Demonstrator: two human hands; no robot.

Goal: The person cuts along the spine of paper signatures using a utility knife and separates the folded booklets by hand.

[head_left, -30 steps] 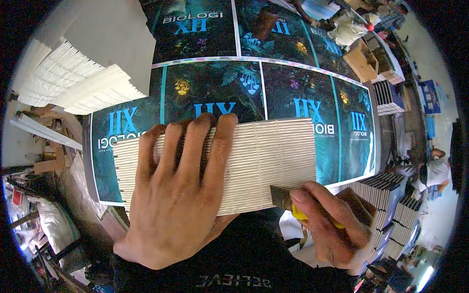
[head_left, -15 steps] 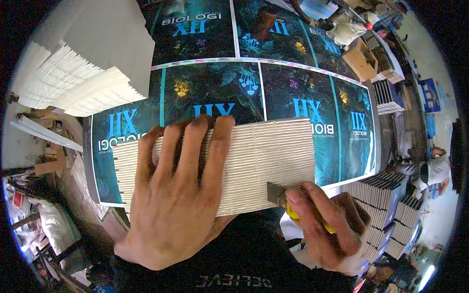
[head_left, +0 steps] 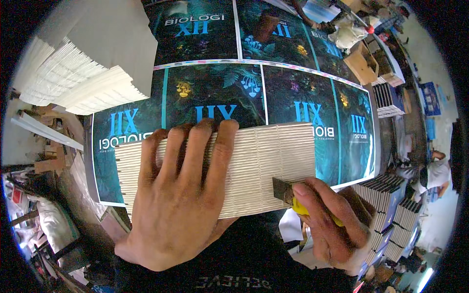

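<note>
My left hand (head_left: 171, 210) lies over a thick stack of folded book sections (head_left: 273, 151), its ridged, off-white spine side facing up. Its fingers are spread and bend over the far edge; the thumb is mostly hidden at the near edge. At the stack's right end, my right hand (head_left: 337, 219) is closed around a yellow-handled scraper (head_left: 283, 190) with a short, wide grey blade. The blade lies over the near right part of the spines; whether it touches them I cannot tell. Under and beyond the stack are printed dark teal cover sheets (head_left: 215, 93).
A tall pile of folded white sheets (head_left: 97, 73) stands at the far left. Stacked books (head_left: 381, 195) rise at the right, near a wooden box (head_left: 360, 66). Another person (head_left: 437, 173) is at the right rim. A white sack (head_left: 57, 219) lies at the lower left.
My right hand and the scraper have shifted slightly to the right along the spines. My left hand stays on the stack, nearly unmoved.
</note>
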